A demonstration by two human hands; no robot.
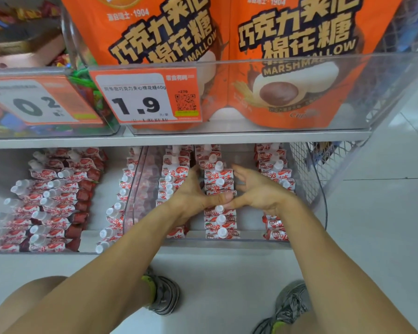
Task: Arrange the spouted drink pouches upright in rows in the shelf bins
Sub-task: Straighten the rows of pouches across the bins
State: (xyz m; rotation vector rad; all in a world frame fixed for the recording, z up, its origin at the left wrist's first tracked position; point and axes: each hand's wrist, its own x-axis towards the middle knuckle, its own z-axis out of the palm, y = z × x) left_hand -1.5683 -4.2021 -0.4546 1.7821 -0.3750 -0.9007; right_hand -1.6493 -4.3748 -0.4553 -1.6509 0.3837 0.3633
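Both hands reach into the clear bin (pixel 320 189) on the lower shelf: the left hand (pixel 191 196) lies at 9 o'clock of the middle row of pouches (pixel 219 186), fingers straight against it and thumb laid across its top, while the right hand (pixel 258 189) is spread at 3 o'clock of that row, thumb tip meeting the left thumb. The pouches stand upright, white caps up (three rows in this bin), with further pouches (pixel 48 201) lying tilted in the bin at 9 o'clock. Orange marshmallow bags (pixel 287 44) fill the bin at 12 o'clock, behind a price tag (pixel 140 97).
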